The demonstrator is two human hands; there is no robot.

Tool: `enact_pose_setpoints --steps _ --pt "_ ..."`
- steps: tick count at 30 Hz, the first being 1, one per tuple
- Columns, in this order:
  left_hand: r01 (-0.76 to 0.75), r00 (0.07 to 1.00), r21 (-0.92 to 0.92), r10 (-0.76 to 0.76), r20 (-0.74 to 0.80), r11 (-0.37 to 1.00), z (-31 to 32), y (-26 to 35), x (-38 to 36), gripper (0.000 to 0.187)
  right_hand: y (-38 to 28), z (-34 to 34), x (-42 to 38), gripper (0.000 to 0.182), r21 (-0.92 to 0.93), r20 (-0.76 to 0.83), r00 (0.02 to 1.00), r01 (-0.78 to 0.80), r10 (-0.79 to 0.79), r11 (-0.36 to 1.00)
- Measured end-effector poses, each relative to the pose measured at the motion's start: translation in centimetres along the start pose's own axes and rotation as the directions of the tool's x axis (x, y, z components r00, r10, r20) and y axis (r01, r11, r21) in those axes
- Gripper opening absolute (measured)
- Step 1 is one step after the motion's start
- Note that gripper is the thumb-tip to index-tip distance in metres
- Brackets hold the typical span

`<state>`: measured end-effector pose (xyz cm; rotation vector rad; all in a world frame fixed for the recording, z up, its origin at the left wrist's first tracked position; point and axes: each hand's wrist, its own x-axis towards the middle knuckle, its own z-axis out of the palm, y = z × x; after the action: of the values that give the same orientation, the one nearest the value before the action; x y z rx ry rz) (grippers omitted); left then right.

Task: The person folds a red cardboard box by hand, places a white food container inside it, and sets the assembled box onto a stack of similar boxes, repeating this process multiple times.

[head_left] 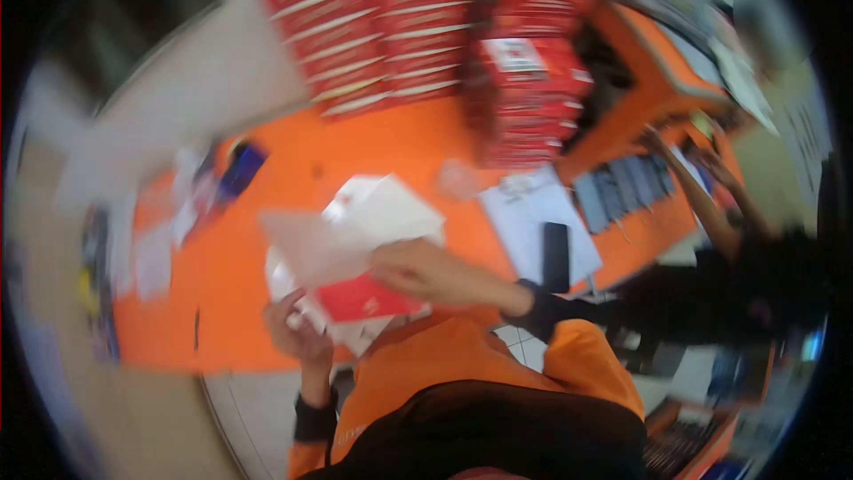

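Observation:
An opened white cardboard box (391, 204) lies on the orange table in front of me, with a flat red piece (364, 299) on its near side. My right hand (422, 272) is closed above the red piece, its fingers at the edge of a pale thin sheet (311, 244) that is raised and smeared by motion. At the box's near left corner, my left hand (300, 331) has its fingers bent around the white edge. Blur hides exactly how the fingertips meet the sheet and the box.
Tall stacks of red boxes (382, 27) stand at the back of the orange table (231, 302). To the right are white papers (524, 231), a black phone (556, 256) and several grey devices (622, 191). A co-worker's hands (680, 156) are beyond. Plastic wrapping (187, 187) lies left.

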<state>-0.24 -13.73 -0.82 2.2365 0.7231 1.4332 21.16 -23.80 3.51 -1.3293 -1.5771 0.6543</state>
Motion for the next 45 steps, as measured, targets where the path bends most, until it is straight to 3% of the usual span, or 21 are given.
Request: enact_pose_setpoints --steps 2,3,5,8,11,14,17,19,20,21,24,25,26,27,30,32,35,37,41,42,45 --pt "0.229 0.969 -0.181 -0.242 -0.053 0.957 2.3 0.1 -0.5 0.028 1.7 1.3 -0.4 0.014 -0.002 -0.135 0.978 0.160 -0.158 0.987" --pt "0.319 0.948 -0.229 -0.306 0.090 0.920 1.6 0.2 -0.5 0.029 1.6 1.2 -0.5 0.016 0.010 -0.094 0.982 0.163 -0.161 0.987" --pt "0.434 0.898 -0.366 -0.426 0.108 0.823 1.9 -0.7 -0.6 0.018 0.7 1.1 -0.8 0.017 0.032 -0.077 0.993 0.096 -0.093 0.995" --pt "0.335 0.908 -0.381 -0.186 0.376 0.862 0.2 -2.0 0.6 0.007 2.5 2.1 -1.4 0.016 -0.097 -0.080 0.997 -0.010 0.002 0.995" --pt "0.252 0.920 0.061 -0.258 0.295 0.966 0.3 0.4 2.4 0.005 2.0 2.8 -1.8 0.016 -0.049 -0.144 0.989 -0.050 0.042 0.998" --pt "-0.049 0.936 0.012 0.042 0.350 0.999 0.8 1.4 2.8 0.007 1.5 3.3 -1.5 0.016 -0.077 -0.155 0.988 -0.036 0.023 0.996" --pt "-0.082 0.853 -0.052 0.097 0.513 0.995 0.2 -0.6 1.8 0.003 1.3 3.9 -1.5 0.015 -0.162 -0.182 0.981 0.032 -0.062 0.986" --pt "0.313 0.918 -0.263 -0.219 0.332 0.913 2.0 -0.6 0.2 0.009 2.0 5.4 -1.4 0.014 -0.264 -0.116 0.993 0.006 -0.038 0.965" --pt "0.469 0.881 -0.385 -0.392 0.265 0.795 3.0 -0.8 -0.7 0.012 3.2 7.2 -1.0 0.015 -0.337 -0.036 0.999 -0.033 0.022 0.941" --pt "0.508 0.858 -0.322 -0.434 0.276 0.799 3.7 -1.6 -1.1 0.014 4.4 8.9 -1.0 0.017 -0.409 0.041 0.995 -0.064 0.088 0.910" --pt "0.557 0.790 -0.040 -0.515 0.332 0.830 4.7 -5.4 -1.3 0.020 9.3 14.3 -2.8 0.028 -0.555 0.101 0.994 0.095 -0.046 0.827" --pt "0.514 0.772 0.107 -0.513 0.375 0.851 4.5 -6.9 -1.4 0.021 9.0 14.0 -2.8 0.043 -0.514 0.284 0.950 0.039 0.127 0.857" --pt "0.452 0.750 0.248 -0.515 0.415 0.857 4.2 -8.5 -1.5 0.022 9.4 14.3 -2.8 0.046 -0.547 0.080 0.996 0.019 0.029 0.837" --pt "0.397 0.778 0.243 -0.465 0.423 0.885 3.7 -10.1 -2.0 0.023 10.5 14.9 -3.0 0.050 -0.573 -0.125 0.989 -0.008 -0.077 0.819" --pt "0.273 0.817 0.230 -0.351 0.457 0.934 1.6 -13.6 -4.6 0.027 13.3 12.5 -3.6 0.055 -0.573 -0.612 0.755 -0.217 -0.236 0.790" --pt "0.240 0.808 0.218 -0.319 0.496 0.946 0.8 -14.5 -6.5 0.029 12.0 8.2 -3.7 0.040 -0.344 -0.748 0.664 -0.401 0.010 0.849" --pt "0.182 0.860 0.124 -0.219 0.462 0.976 1.9 -16.4 -10.4 0.035 18.8 7.5 -5.3 0.040 0.074 -0.201 0.903 -0.373 0.381 0.925" --pt "0.485 0.792 0.008 -0.443 0.421 0.874 3.5 -18.9 -13.2 0.041 19.8 9.5 -6.0 0.042 0.076 -0.309 0.900 -0.299 0.307 0.951" --pt "0.390 0.836 0.117 -0.405 0.371 0.913 5.3 -12.9 -12.2 0.038 18.7 11.7 -6.0 0.043 0.113 -0.392 0.819 -0.409 0.419 0.906" --pt "0.372 0.844 0.163 -0.406 0.350 0.914 5.1 -12.1 -12.1 0.039 20.0 12.3 -5.6 0.042 -0.095 -0.406 0.811 -0.497 0.422 0.863" --pt "0.294 0.865 0.141 -0.326 0.381 0.945 4.9 -12.2 -12.0 0.050 21.8 12.4 -4.3 0.048 -0.216 -0.348 0.795 -0.583 0.496 0.783"
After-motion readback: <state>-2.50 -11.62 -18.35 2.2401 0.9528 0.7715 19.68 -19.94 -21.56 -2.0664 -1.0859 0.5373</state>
